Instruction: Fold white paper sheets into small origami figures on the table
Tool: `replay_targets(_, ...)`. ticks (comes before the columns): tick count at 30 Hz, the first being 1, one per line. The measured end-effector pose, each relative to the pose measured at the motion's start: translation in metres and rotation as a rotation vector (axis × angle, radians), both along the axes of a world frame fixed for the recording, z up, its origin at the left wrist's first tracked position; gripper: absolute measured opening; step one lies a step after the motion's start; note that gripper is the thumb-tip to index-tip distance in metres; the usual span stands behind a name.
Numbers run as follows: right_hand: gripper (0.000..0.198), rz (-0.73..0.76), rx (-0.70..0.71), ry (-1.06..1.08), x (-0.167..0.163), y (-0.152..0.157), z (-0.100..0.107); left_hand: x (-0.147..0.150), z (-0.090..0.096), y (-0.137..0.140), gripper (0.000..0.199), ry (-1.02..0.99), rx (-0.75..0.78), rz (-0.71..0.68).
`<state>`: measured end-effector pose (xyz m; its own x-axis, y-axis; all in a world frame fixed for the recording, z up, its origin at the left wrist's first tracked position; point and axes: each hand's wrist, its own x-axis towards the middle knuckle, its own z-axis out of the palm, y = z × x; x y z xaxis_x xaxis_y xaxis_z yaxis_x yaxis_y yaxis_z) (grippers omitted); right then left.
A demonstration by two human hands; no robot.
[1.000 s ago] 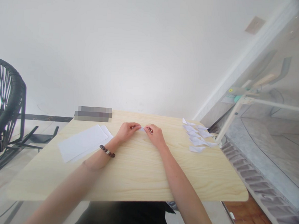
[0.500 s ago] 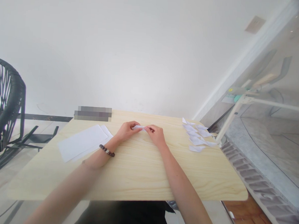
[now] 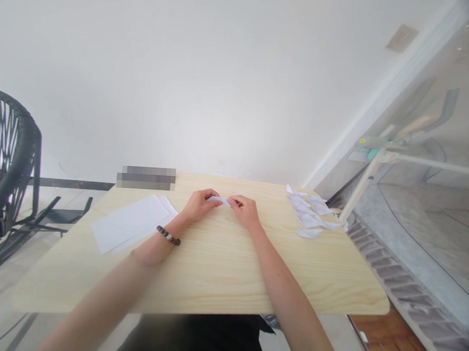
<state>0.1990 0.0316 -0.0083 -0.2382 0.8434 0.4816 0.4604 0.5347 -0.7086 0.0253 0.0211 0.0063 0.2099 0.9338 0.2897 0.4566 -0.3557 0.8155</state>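
Note:
A small folded strip of white paper (image 3: 220, 199) is held between my two hands near the back middle of the table. My left hand (image 3: 199, 205), with a beaded bracelet on its wrist, pinches the strip's left end. At the other end, the fingertips of my right hand (image 3: 245, 210) are closed on it. Fingers cover part of the strip, so its exact folds are hard to see. Several folded white paper pieces (image 3: 310, 221) with pointed ends lie in a group at the right. To the left rest flat white paper sheets (image 3: 130, 225), partly overlapping.
The light wooden table (image 3: 212, 280) stands against a white wall. A blurred-out dark object (image 3: 146, 178) lies at its back left corner. A dark woven chair (image 3: 18, 130) is at the left, and a white metal frame (image 3: 363, 186) stands beyond the right edge.
My right fingertips have shifted slightly to the right along the paper strip, and a bit more of it shows between the hands. My left hand stays nearly in place.

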Motion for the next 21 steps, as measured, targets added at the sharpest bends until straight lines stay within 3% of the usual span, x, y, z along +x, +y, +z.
replay_targets(5, 0.026, 0.002, 0.008, -0.068, 0.0006, -0.0013, 0.003, -0.001, 0.0005, 0.0, 0.029, -0.075, -0.041, -0.019)
replay_targets(16, 0.03, -0.043, 0.019, -0.031, 0.0013, -0.0002, -0.0006, -0.0028, -0.0044, 0.0065, 0.043, -0.322, -0.285, -0.138)
replay_targets(21, 0.029, -0.037, -0.055, 0.025, -0.0005, -0.0023, 0.0023, -0.0021, -0.0066, 0.0068, 0.046, -0.361, -0.337, -0.157)
